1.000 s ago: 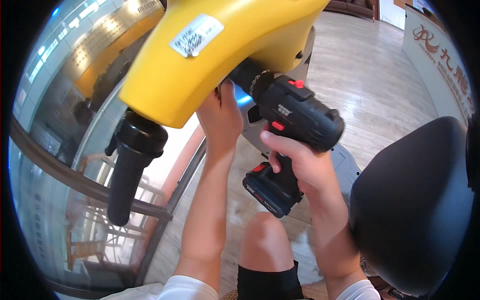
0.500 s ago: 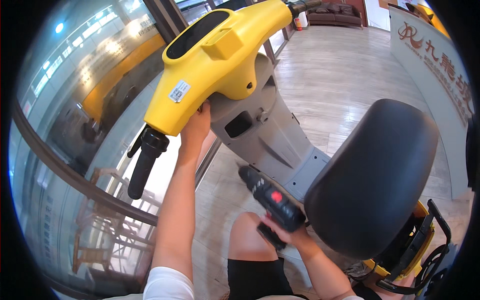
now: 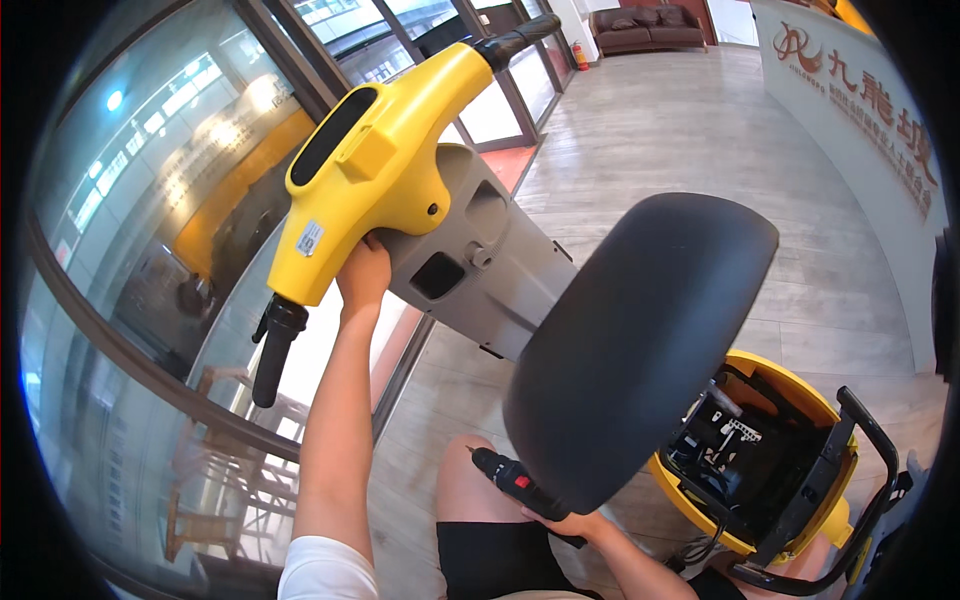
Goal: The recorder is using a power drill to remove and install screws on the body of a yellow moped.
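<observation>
The yellow handlebar cover (image 3: 385, 165) of a scooter spans the upper left, with a dark display strip and a small white label. My left hand (image 3: 365, 272) is closed on its underside, beside the grey front panel (image 3: 475, 260); the fingertips are mostly hidden. In my right hand (image 3: 570, 526) is a black cordless drill (image 3: 512, 481) with a red button, its thin bit pointing up and left over my knee. The raised black seat (image 3: 640, 350) overlaps the back of the drill and hides part of my grip.
Behind the seat, an open yellow under-seat compartment (image 3: 670, 490) shows wiring and white parts. A black rear rail (image 3: 868, 440) curves around it. Glass panes (image 3: 130, 250) with a dark frame stand close on the left. A white counter (image 3: 850, 170) and brown sofa (image 3: 650, 38) are farther off.
My view has shifted, so the scooter lies lower left and the compartment shows more. My right hand has brought the drill lower, close to the seat. My left hand keeps its place under the cover.
</observation>
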The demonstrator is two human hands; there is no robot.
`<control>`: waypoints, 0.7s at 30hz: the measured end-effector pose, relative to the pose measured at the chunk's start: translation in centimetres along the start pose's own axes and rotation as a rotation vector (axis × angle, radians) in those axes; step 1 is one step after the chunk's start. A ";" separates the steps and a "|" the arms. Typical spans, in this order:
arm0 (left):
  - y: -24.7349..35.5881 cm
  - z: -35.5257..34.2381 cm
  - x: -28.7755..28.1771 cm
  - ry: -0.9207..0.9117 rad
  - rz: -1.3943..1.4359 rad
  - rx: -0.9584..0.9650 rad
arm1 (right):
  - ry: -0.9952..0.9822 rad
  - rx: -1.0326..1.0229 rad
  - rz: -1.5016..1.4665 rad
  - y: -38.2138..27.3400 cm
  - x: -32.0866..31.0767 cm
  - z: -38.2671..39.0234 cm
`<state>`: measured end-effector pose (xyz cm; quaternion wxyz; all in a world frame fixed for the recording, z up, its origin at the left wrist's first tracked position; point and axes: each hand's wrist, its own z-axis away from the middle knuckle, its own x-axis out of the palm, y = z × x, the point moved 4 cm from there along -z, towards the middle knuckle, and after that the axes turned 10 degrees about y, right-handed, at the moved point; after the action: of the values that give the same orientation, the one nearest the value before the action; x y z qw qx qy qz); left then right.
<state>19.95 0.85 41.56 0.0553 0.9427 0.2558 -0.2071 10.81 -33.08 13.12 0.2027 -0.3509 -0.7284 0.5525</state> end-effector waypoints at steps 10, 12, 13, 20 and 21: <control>-0.2 -0.2 0.2 -0.003 0.006 -0.107 | 0.141 0.005 -0.263 0.1 -3.4 -1.5; 0.4 -0.2 0.2 -0.013 0.005 -0.113 | 0.165 0.062 -0.211 2.2 -3.6 -1.2; 0.7 -0.2 0.3 -0.025 0.003 -0.127 | 0.169 0.061 -0.215 3.0 -3.8 -1.1; -0.8 -0.1 1.1 0.028 0.123 -0.121 | 0.127 0.073 -0.003 3.5 -6.0 -1.1; -1.0 -0.1 1.0 0.031 0.117 -0.130 | 0.116 0.071 0.000 3.4 -5.9 -1.4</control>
<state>20.30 2.21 41.25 0.1244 0.9535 0.2140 -0.1718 16.71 -36.05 10.85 0.2571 -0.3749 -0.6953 0.5567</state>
